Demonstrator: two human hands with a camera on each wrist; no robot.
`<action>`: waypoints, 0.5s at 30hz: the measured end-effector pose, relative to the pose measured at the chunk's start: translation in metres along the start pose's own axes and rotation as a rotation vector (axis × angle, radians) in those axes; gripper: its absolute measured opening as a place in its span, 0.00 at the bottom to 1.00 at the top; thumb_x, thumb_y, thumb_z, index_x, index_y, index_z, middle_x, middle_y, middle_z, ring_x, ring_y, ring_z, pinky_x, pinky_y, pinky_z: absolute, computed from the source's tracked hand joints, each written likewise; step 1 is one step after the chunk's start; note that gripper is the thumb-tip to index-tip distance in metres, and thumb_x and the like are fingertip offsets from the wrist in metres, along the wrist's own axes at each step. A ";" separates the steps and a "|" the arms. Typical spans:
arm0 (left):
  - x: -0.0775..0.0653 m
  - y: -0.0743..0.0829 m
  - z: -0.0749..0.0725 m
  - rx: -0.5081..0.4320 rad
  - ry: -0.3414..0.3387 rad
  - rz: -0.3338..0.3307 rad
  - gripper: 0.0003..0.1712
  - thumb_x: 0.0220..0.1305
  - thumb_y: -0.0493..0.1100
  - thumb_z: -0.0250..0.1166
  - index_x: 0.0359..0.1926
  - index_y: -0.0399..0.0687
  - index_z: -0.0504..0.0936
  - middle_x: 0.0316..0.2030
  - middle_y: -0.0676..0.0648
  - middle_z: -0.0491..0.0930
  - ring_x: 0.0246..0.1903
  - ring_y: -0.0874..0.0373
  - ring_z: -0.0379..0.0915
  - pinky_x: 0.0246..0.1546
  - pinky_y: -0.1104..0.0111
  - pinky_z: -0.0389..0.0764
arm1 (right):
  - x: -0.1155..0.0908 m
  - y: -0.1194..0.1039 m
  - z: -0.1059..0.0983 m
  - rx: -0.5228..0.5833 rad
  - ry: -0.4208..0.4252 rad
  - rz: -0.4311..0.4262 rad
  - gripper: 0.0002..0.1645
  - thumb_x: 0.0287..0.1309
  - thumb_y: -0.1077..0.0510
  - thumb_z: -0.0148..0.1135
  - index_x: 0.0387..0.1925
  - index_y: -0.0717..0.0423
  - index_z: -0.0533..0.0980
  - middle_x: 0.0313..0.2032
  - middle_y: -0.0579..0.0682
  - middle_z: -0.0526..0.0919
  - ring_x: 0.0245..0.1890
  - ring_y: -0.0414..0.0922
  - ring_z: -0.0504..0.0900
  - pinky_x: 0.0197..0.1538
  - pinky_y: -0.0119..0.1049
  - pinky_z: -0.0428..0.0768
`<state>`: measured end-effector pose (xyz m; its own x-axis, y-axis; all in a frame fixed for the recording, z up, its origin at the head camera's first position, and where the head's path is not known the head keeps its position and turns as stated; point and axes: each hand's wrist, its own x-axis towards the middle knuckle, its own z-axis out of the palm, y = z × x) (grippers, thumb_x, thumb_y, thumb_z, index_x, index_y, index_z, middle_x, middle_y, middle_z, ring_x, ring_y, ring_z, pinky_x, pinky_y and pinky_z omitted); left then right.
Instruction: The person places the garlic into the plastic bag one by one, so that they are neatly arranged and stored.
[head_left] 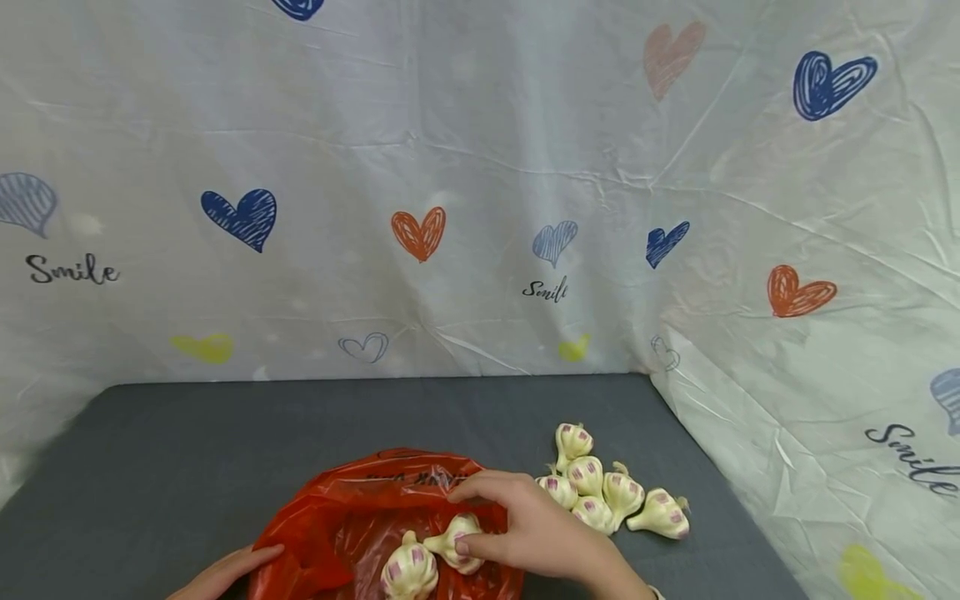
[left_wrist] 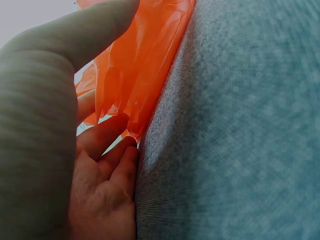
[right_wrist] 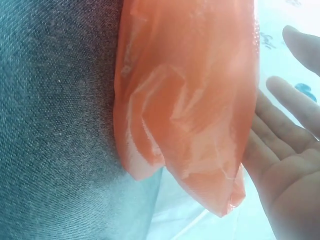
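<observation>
A red plastic bag (head_left: 315,533) lies with its mouth spread wide in the head view. Inside it are two cream garlic bulbs with purple patches: one garlic bulb (head_left: 408,571) in front, the other garlic bulb (head_left: 452,543) beside my right thumb. My right hand (head_left: 536,525) reaches over the bag's right rim, fingers fairly straight and apart from the thumb. The right wrist view shows that hand's spread fingers (right_wrist: 282,127) along the bag's side. My left hand (head_left: 225,573) holds the bag's left edge; the left wrist view shows the bag between thumb and index finger.
To the right of the bag, several more garlic bulbs (head_left: 585,477) lie grouped on the dark grey cloth (head_left: 187,450), with one garlic bulb (head_left: 662,514) at the group's outer side. A white curtain (head_left: 480,167) printed with hearts stands behind and along the right.
</observation>
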<state>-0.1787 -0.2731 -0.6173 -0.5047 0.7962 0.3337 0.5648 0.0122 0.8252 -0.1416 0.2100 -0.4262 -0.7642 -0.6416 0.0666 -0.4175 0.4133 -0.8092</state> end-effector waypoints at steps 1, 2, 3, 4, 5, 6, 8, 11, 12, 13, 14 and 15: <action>0.000 0.000 0.000 0.000 -0.001 -0.005 0.54 0.76 0.22 0.57 0.88 0.75 0.56 0.77 0.76 0.56 0.69 0.76 0.62 0.50 0.69 0.78 | 0.000 0.000 0.000 0.001 0.000 0.000 0.23 0.76 0.48 0.71 0.66 0.50 0.83 0.62 0.50 0.86 0.62 0.47 0.84 0.67 0.47 0.81; -0.001 0.000 0.000 -0.001 -0.001 -0.010 0.54 0.76 0.22 0.57 0.87 0.77 0.56 0.77 0.76 0.56 0.69 0.77 0.62 0.50 0.69 0.78 | 0.000 0.000 0.000 -0.001 0.001 -0.002 0.23 0.76 0.48 0.71 0.66 0.50 0.83 0.62 0.50 0.86 0.62 0.47 0.84 0.67 0.47 0.81; -0.001 -0.001 0.000 -0.002 -0.001 -0.012 0.54 0.76 0.22 0.57 0.87 0.77 0.56 0.77 0.76 0.56 0.69 0.77 0.62 0.50 0.69 0.78 | 0.000 0.000 0.000 -0.004 0.003 -0.004 0.23 0.76 0.48 0.71 0.66 0.50 0.83 0.62 0.50 0.86 0.62 0.47 0.84 0.67 0.47 0.81; -0.001 -0.001 0.000 -0.001 0.001 -0.013 0.55 0.76 0.22 0.57 0.87 0.78 0.56 0.77 0.76 0.57 0.69 0.77 0.62 0.50 0.69 0.78 | 0.000 0.000 0.000 -0.006 0.004 -0.008 0.23 0.76 0.48 0.71 0.66 0.50 0.83 0.62 0.50 0.86 0.62 0.47 0.84 0.67 0.47 0.81; -0.001 -0.002 0.000 0.001 0.002 -0.012 0.55 0.76 0.22 0.57 0.87 0.78 0.56 0.76 0.76 0.57 0.68 0.77 0.62 0.49 0.69 0.78 | 0.000 -0.001 0.000 -0.008 0.005 -0.011 0.23 0.76 0.48 0.71 0.66 0.50 0.83 0.62 0.50 0.86 0.62 0.47 0.84 0.67 0.47 0.81; -0.002 -0.002 0.001 0.003 0.004 -0.012 0.55 0.76 0.22 0.57 0.87 0.78 0.56 0.76 0.77 0.57 0.68 0.77 0.62 0.49 0.69 0.78 | 0.000 -0.001 0.000 -0.011 0.007 -0.014 0.23 0.76 0.48 0.71 0.66 0.50 0.83 0.62 0.50 0.86 0.62 0.47 0.84 0.66 0.47 0.81; -0.002 -0.004 0.001 0.021 0.011 -0.008 0.54 0.76 0.23 0.57 0.87 0.78 0.56 0.77 0.76 0.57 0.69 0.76 0.63 0.49 0.69 0.78 | 0.000 -0.001 -0.001 -0.015 0.012 -0.024 0.23 0.76 0.49 0.71 0.66 0.51 0.83 0.61 0.50 0.87 0.61 0.47 0.85 0.66 0.47 0.81; -0.004 -0.005 0.002 0.050 0.029 -0.012 0.54 0.75 0.23 0.58 0.88 0.75 0.56 0.77 0.75 0.58 0.69 0.76 0.63 0.48 0.68 0.78 | -0.001 -0.003 -0.002 -0.014 0.026 -0.039 0.23 0.75 0.50 0.72 0.65 0.52 0.83 0.60 0.51 0.87 0.60 0.48 0.85 0.65 0.47 0.82; -0.004 -0.005 0.002 0.059 0.034 -0.015 0.54 0.75 0.23 0.58 0.88 0.74 0.56 0.77 0.75 0.58 0.69 0.75 0.63 0.48 0.68 0.78 | -0.001 -0.004 -0.003 -0.013 0.033 -0.046 0.23 0.75 0.50 0.72 0.65 0.53 0.83 0.59 0.51 0.88 0.59 0.48 0.86 0.64 0.47 0.83; -0.005 -0.005 0.003 0.068 0.040 -0.014 0.54 0.74 0.23 0.59 0.88 0.73 0.57 0.77 0.75 0.58 0.69 0.75 0.64 0.48 0.68 0.78 | -0.002 -0.004 -0.003 -0.011 0.040 -0.055 0.23 0.75 0.51 0.72 0.65 0.53 0.83 0.59 0.52 0.88 0.59 0.48 0.86 0.64 0.47 0.83; -0.005 -0.005 0.003 0.073 0.044 -0.015 0.54 0.74 0.23 0.59 0.88 0.72 0.57 0.77 0.75 0.58 0.68 0.75 0.64 0.48 0.68 0.78 | -0.002 -0.004 -0.003 -0.010 0.049 -0.063 0.22 0.75 0.51 0.73 0.65 0.53 0.83 0.58 0.52 0.88 0.58 0.49 0.86 0.63 0.47 0.83; -0.006 -0.005 0.004 0.072 0.047 -0.017 0.54 0.74 0.23 0.60 0.88 0.71 0.57 0.77 0.74 0.59 0.68 0.74 0.64 0.48 0.68 0.78 | -0.002 -0.004 -0.003 -0.011 0.057 -0.072 0.22 0.74 0.52 0.73 0.65 0.53 0.83 0.58 0.52 0.88 0.58 0.49 0.87 0.63 0.47 0.83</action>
<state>-0.1763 -0.2753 -0.6249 -0.5435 0.7665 0.3421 0.6003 0.0701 0.7967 -0.1397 0.2118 -0.4208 -0.7589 -0.6319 0.1574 -0.4770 0.3748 -0.7950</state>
